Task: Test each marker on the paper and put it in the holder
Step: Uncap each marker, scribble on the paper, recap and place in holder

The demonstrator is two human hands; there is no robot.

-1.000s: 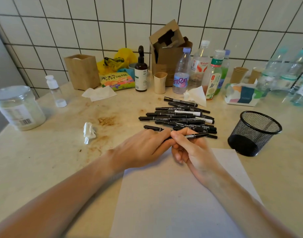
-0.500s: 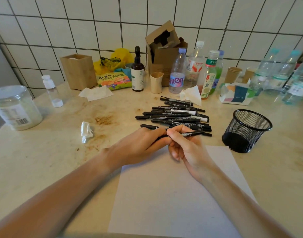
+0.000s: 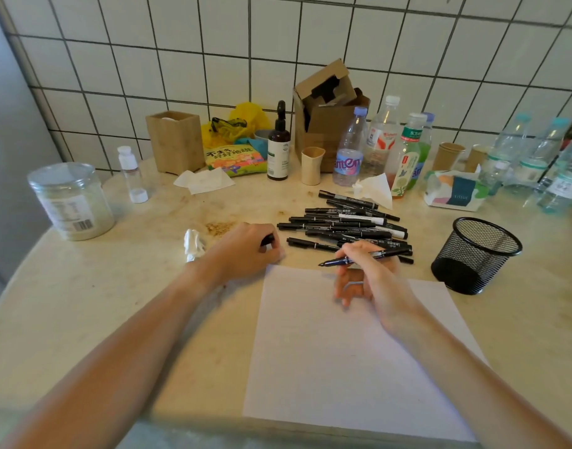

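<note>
Beige table (image 3: 84, 319) against white tiles holds a paper sheet (image 3: 343, 367), black mesh holder (image 3: 475, 254) and marker pile (image 3: 343, 222). Above the paper, the right hand (image 3: 372, 280) pinches an uncapped marker (image 3: 359, 258) pointing left; the left hand (image 3: 246, 254) curls round its black cap (image 3: 267, 239).

The paper (image 3: 349, 351) is left mostly bare on its near side. The way rightward to the mesh holder (image 3: 475, 254) is unblocked, and its mouth is open above. Beyond the paper, passage is barred by the marker pile (image 3: 346, 226), and farther back by bottles (image 3: 380, 137) and a cardboard box (image 3: 326, 121).
</note>
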